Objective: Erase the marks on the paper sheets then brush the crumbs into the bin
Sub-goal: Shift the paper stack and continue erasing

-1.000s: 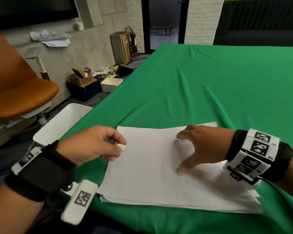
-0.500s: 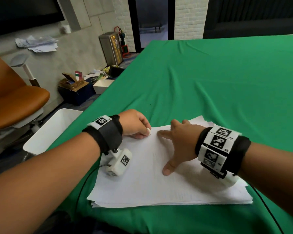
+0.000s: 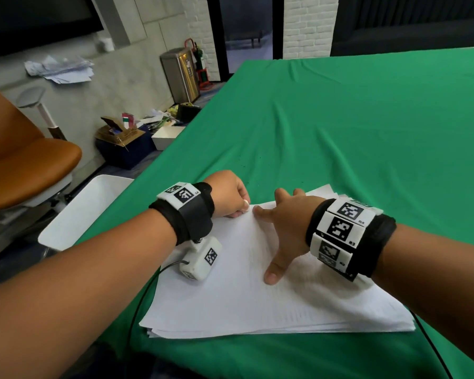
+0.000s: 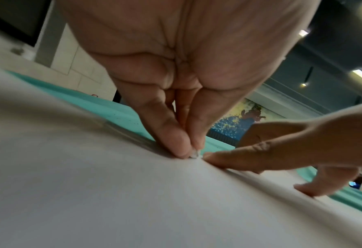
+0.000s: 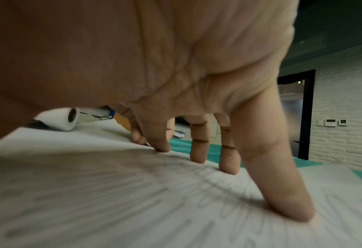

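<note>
Right hand (image 3: pixel 288 222): fingers spread straight, tips pressing the paper stack (image 3: pixel 257 305).
Left hand (image 3: pixel 229 194): pinches a white eraser (image 3: pixel 246 202), mostly hidden, at the stack's far corner.
Marks: faint, blurred.
Bin (image 3: pixel 77 214): white, left of table (image 3: pixel 353 127), partly behind forearm.

hands: 2, left hand (image 3: pixel 228 193), right hand (image 3: pixel 288 225) | eraser (image 3: pixel 246 202): 1, small, white | paper stack (image 3: pixel 257 305): 1, sheet count not readable | white bin (image 3: pixel 77 214): 1 | wrist bands: 2 | orange chair (image 3: pixel 25 165): 1 | green cloth (image 3: pixel 353 127): 1 | steel pedal bin (image 3: pixel 179 75): 1
</note>
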Available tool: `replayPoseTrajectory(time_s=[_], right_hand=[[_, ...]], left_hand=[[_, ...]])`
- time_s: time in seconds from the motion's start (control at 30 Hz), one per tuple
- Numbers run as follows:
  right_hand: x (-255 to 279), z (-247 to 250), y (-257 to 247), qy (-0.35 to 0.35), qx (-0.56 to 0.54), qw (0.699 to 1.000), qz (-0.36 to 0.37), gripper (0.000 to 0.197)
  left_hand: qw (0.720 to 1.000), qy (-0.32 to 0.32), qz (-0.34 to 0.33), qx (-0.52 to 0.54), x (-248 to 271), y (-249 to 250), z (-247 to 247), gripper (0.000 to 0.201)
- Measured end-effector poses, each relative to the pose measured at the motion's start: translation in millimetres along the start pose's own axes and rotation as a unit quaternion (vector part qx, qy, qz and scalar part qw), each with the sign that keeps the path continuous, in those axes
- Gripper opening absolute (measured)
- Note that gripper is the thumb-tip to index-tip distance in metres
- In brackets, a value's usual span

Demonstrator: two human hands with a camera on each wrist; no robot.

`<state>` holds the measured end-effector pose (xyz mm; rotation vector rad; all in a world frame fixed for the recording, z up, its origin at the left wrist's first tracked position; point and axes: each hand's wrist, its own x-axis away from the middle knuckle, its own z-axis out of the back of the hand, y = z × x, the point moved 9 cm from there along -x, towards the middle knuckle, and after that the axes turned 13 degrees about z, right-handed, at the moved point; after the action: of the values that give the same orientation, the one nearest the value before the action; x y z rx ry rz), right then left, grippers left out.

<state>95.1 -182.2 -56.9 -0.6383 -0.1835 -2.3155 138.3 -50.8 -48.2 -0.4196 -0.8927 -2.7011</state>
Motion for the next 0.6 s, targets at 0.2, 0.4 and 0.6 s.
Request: replayPoseTrajectory(time_s=[0.2,0.4,0.6], right_hand=[[-3,-1,0,-0.004,0.007,1.0,0.0,0.145],[-3,-1,0,0.007,0.008,1.0,0.005,0.148],[-2,-1,-1,0.011,0.006,1.0,0.01,0.143]], left_hand=[[0.997,-0.035,-0.025,-0.063,7,-2,-13,0.009],[0.998,-0.01,-0.036,-0.058,2,7,-6,0.01],[0.989,-0.108,-0.034,-0.099,21,-3,-17,0.007]])
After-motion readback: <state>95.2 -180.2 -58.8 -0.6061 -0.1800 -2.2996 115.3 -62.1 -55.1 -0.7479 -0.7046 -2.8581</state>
